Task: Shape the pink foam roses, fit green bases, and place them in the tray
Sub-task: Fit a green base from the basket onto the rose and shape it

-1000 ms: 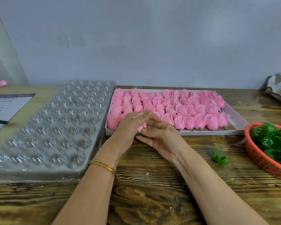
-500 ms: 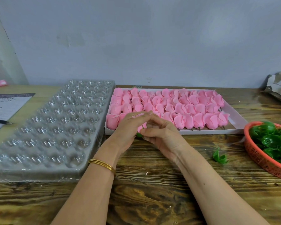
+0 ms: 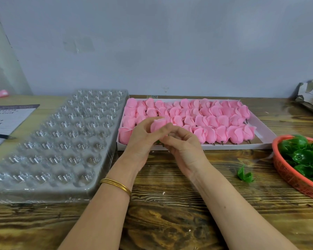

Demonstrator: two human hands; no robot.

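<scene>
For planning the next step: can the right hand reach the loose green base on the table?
Probably yes. The base lies alone on the table, on the side of the right hand, nothing between them. But that hand, with the left hand, holds a rose, so it must let go first.

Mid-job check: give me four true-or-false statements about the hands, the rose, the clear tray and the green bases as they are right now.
1. The left hand and right hand hold one pink rose between them. True.
2. The clear tray already holds several roses. False: no roses show in its cells.
3. The green bases sit in an orange basket at the right. True.
4. The loose green base lies in the clear tray. False: it lies on the wooden table, near the basket.
</scene>
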